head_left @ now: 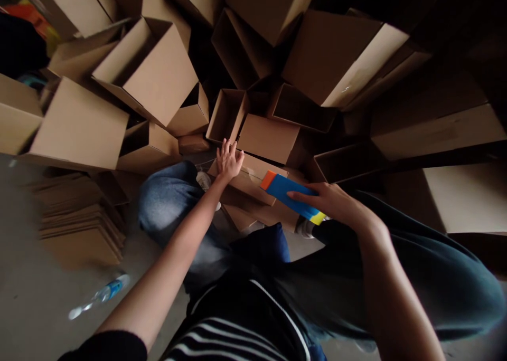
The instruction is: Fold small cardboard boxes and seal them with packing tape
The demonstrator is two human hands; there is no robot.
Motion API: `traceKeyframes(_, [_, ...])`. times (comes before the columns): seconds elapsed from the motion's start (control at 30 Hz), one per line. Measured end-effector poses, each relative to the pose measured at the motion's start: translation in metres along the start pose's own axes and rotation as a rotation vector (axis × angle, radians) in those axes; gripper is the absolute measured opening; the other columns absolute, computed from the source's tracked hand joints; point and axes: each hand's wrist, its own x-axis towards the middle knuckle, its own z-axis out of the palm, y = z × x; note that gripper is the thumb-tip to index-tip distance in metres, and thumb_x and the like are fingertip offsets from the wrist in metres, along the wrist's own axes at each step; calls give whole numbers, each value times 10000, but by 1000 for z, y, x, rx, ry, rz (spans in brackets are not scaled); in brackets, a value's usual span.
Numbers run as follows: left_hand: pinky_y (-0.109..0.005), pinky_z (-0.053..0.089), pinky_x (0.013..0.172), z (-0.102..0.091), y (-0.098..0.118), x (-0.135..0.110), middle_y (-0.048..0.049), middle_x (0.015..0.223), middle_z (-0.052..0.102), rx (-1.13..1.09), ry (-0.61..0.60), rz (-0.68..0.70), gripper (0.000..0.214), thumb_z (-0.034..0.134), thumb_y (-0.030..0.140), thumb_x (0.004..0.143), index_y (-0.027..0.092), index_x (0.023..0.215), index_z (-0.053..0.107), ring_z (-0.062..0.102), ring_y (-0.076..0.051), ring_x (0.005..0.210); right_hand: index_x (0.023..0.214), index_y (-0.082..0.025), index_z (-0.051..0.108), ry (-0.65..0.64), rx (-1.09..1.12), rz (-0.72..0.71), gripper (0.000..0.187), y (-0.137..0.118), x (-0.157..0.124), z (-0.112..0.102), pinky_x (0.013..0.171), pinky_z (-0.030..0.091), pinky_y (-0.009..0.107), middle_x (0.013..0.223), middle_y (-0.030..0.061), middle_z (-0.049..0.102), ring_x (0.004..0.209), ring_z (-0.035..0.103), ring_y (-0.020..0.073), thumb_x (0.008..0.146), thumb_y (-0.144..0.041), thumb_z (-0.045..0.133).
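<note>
My left hand (pixel 229 161) lies with its fingers spread on the near end of a closed cardboard box (pixel 253 172), in front of my legs. A shiny strip runs across this box. In my right hand (pixel 335 202) is a flat, oblong blue object (pixel 291 192) with an orange end and a yellow patch at the other end; its kind I cannot make out. Its orange end is over the right part of the box, and I cannot tell whether they touch. Behind the box lies another cardboard box (pixel 269 136) with its flat side up.
Many cardboard boxes, several of them open like this one (pixel 146 70), are heaped ahead and to both sides. A stack of flattened cardboard (pixel 83 229) lies on the floor to the left, with a plastic bottle (pixel 105 293) nearer me. Between my legs is a dark blue cloth-like thing (pixel 265 242).
</note>
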Motion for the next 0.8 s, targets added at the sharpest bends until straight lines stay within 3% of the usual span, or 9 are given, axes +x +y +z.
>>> traceKeyframes(0.1, [-489, 221, 1246, 0, 0, 1, -107, 1597, 401, -1, -4, -2, 513, 381, 410, 997, 195, 1445, 510, 241, -248, 1532, 889, -251, 767, -64, -38, 32, 638, 12, -12, -16, 699, 511, 321, 820, 48, 737, 814, 695, 253, 769, -822, 509])
traceKeyframes(0.2, [-477, 224, 1245, 0, 1, 2, -101, 1592, 411, 1, -10, -6, 515, 381, 417, 996, 199, 1444, 513, 241, -240, 1531, 952, -252, 775, -74, -51, 38, 617, 19, -13, -22, 742, 529, 334, 873, 53, 754, 864, 700, 268, 789, -790, 520])
traceKeyframes(0.4, [-484, 229, 1240, 1, 4, 3, -111, 1575, 431, -1, 7, -19, 516, 372, 412, 987, 192, 1427, 530, 250, -254, 1526, 1163, -179, 746, -149, -175, 94, 628, 22, 11, -13, 855, 538, 357, 1126, 130, 739, 1018, 696, 300, 860, -687, 535])
traceKeyframes(0.57, [-493, 246, 1230, 1, 5, 1, -125, 1572, 435, 6, 11, -8, 530, 349, 410, 991, 163, 1426, 526, 253, -264, 1525, 1340, -177, 654, -136, -176, 171, 790, 22, 24, -4, 948, 517, 391, 1278, 168, 682, 1154, 662, 326, 858, -770, 454])
traceKeyframes(0.8, [-514, 248, 1225, 4, 6, 1, -145, 1563, 444, -15, 24, -1, 529, 361, 406, 989, 161, 1431, 519, 248, -267, 1528, 1327, -178, 662, -93, -201, 186, 714, 21, 31, 1, 962, 505, 410, 1332, 180, 655, 1211, 637, 350, 886, -708, 478])
